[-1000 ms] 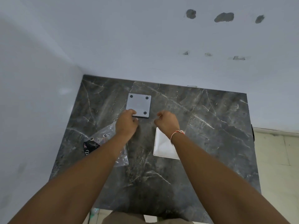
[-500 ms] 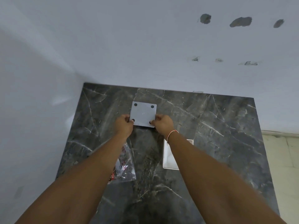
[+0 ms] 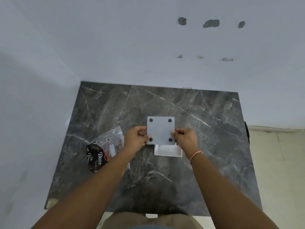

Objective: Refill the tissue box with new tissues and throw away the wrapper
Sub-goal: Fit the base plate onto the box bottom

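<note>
- Gripping the grey square panel (image 3: 160, 130) from either side, the left hand (image 3: 135, 141) pinches its left edge and the right hand (image 3: 184, 140) pinches its right edge, fingers closed on it.
- Four black round pads sit at the panel's corners, facing up; it looks like the tissue box's underside, though whether it is the whole box or only a base plate I cannot tell.
- Just below the panel, between the two wrists, a white tray-like piece (image 3: 168, 150) lies on the dark marble table (image 3: 206, 146).
- Left of the left hand, a crinkled clear wrapper (image 3: 107, 144) with a black printed end lies flat on the table, partly under the left forearm.
- A thin red-and-white band circles the right wrist.
</note>
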